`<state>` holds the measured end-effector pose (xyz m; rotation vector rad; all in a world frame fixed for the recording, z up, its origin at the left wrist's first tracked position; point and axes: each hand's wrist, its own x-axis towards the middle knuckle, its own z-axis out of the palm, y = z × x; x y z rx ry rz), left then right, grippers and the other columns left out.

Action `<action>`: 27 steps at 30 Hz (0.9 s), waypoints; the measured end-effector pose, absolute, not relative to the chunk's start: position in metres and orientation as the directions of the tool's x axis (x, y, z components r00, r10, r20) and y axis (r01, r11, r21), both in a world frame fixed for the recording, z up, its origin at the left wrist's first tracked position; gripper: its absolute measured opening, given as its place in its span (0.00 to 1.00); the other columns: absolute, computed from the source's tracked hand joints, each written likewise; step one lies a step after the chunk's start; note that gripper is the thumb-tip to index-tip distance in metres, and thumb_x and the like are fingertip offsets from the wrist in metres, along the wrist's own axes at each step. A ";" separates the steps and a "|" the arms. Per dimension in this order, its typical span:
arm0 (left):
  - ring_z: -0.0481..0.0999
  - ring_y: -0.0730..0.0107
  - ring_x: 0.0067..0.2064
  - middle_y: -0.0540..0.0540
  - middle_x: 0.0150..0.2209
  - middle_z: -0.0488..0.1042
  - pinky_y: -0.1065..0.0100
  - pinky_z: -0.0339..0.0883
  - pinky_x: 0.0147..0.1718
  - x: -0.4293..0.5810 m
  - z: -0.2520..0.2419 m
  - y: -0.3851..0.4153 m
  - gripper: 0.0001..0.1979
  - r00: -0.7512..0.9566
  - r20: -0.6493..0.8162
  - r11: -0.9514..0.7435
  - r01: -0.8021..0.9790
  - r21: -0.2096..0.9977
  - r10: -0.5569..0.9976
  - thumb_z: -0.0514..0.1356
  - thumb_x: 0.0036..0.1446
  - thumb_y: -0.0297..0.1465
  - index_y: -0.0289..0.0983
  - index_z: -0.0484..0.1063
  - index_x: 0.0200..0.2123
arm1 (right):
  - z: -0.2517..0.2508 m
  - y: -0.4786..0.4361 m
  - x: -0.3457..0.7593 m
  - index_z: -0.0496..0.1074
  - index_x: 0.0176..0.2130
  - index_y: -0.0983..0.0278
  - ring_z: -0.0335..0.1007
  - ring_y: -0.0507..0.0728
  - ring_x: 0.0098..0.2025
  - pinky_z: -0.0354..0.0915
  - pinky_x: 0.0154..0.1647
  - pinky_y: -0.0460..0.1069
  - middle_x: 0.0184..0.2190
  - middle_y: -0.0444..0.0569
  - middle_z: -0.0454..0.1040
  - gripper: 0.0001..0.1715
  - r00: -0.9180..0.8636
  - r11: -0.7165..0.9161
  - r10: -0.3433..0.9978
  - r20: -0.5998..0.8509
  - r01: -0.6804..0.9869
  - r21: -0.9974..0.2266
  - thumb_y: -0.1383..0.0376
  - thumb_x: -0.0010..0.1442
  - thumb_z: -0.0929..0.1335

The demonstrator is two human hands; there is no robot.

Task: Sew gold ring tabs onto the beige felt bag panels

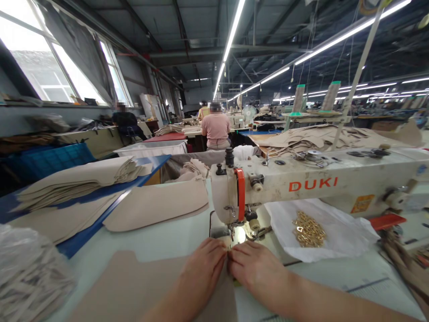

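Just in front of the needle of a white sewing machine [273,181], my two hands meet at the fingertips. My left hand [204,266] lies over a beige fabric panel [134,286], its fingers pressed together at the panel's edge. On the other side, my right hand [254,268] has its fingers curled together against the work; what they pinch is hidden. The lit presser foot [233,232] is directly beyond my fingertips. To the right, gold metal rings or buckles [309,230] lie piled on a white sheet [348,235] under the machine arm.
More beige panels [161,201] lie behind the left of the table. Stacked panels [83,179] rest on a blue surface [75,243]. A clear plastic bag [30,273] of pale strips sits at the left. A person in pink [216,127] sits ahead, back turned.
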<state>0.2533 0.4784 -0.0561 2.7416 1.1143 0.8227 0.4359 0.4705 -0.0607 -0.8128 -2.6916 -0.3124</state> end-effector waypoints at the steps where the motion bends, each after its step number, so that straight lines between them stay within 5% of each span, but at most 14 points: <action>1: 0.75 0.63 0.39 0.45 0.35 0.77 0.62 0.73 0.41 0.257 -0.056 0.482 0.09 0.599 0.456 -0.741 0.624 0.249 0.658 0.53 0.59 0.20 0.36 0.72 0.35 | -0.060 0.472 0.439 0.70 0.34 0.67 0.66 0.57 0.38 0.63 0.41 0.51 0.33 0.47 0.73 0.03 -0.787 0.810 0.510 0.347 0.575 0.113 0.68 0.59 0.69; 27: 0.77 0.64 0.41 0.47 0.35 0.79 0.65 0.74 0.41 0.264 -0.053 0.511 0.10 0.526 0.525 -0.733 0.583 0.349 0.669 0.54 0.58 0.25 0.40 0.75 0.35 | -0.058 0.489 0.448 0.70 0.38 0.68 0.67 0.57 0.45 0.64 0.45 0.51 0.40 0.51 0.73 0.03 -0.728 0.773 0.598 0.334 0.635 -0.001 0.71 0.61 0.68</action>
